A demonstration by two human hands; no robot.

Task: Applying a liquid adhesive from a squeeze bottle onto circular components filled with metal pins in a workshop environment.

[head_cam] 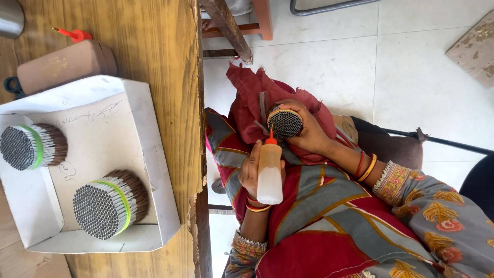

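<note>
Small craft workshop: banded stick bundles (110,204) on wooden table (164,46)

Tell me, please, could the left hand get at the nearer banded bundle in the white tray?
Probably not yet: the left hand grips a squeeze bottle, though the bundle lies unobstructed.

A: Where is there room to pass?

B: Over the pale tiled floor (329,67), between the worktop (164,46) edge and the lap; the strip narrows where the red cloth (247,98) bunches up

A: And on the worktop?

B: Crowded at one side. The white cardboard tray (154,170) takes most of it, with two banded stick bundles, one (33,146) near its far wall, the other (110,203) just beside its near wall. A brown block (67,64) lies beyond the tray, touching its edge. Bare wood stays open along the worktop's edge

A: Near the body?

B: Tight: the left hand (251,172) with its squeeze bottle (269,172) sits close to the right hand (309,131) and its bundle (284,123)
</note>
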